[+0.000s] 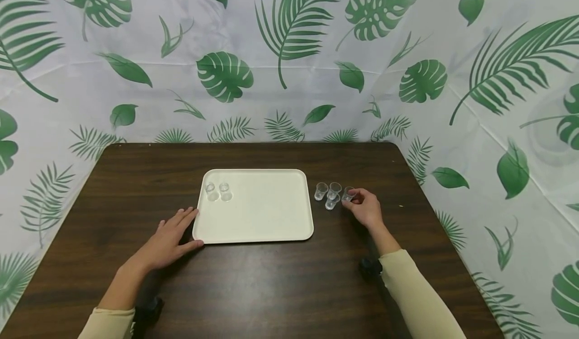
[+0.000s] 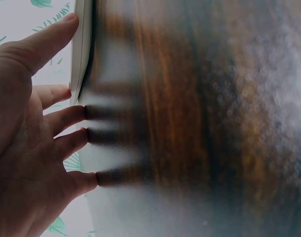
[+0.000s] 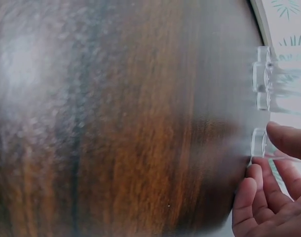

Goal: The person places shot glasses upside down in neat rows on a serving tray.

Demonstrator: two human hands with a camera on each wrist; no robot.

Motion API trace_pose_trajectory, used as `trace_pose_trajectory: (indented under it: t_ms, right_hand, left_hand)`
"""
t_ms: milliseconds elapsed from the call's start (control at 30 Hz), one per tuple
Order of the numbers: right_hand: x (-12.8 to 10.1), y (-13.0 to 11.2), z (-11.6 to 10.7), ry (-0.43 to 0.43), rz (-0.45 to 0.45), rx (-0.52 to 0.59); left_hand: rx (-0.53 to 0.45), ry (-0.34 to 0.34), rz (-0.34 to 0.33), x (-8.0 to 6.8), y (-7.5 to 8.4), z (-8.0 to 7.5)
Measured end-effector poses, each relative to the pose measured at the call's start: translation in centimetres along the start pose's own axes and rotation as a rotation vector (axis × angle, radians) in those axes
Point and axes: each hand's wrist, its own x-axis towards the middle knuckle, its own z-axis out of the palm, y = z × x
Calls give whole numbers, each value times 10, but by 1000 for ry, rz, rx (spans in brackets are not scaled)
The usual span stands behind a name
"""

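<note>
A small clear plastic cup point(image 1: 347, 195) stands on the table, pinched between the thumb and fingers of my right hand point(image 1: 367, 210). In the right wrist view the thumb and fingers close in from both sides of that cup point(image 3: 258, 142). Just left of it stand several more clear cups point(image 1: 320, 191) in a cluster. My left hand point(image 1: 164, 242) lies spread with its fingertips and thumb at the left edge of a cream tray point(image 1: 258, 231). Two clear cups point(image 1: 225, 192) stand side by side at the tray's upper left.
The dark wood table point(image 1: 271, 289) carries the tray near its middle. A white cloth with green leaves point(image 1: 224, 77) hangs behind the table and along its sides. Dark wrist straps point(image 1: 371, 267) sit under both forearms.
</note>
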Motion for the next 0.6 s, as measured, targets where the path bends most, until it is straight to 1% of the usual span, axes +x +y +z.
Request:
trace_pose_trajectory:
  t_ms: [133,333,600]
  right_hand:
    - [1,0,-1,13,-2,-8]
    - [0,-3,-7,20,27,-26]
    - [1,-9,-13,37,60,13]
  left_hand:
    - [-1,-1,-4,0,0,1]
    - [2,-6,-9,1,0,1]
    - [3,-8,-7,1,-1,1]
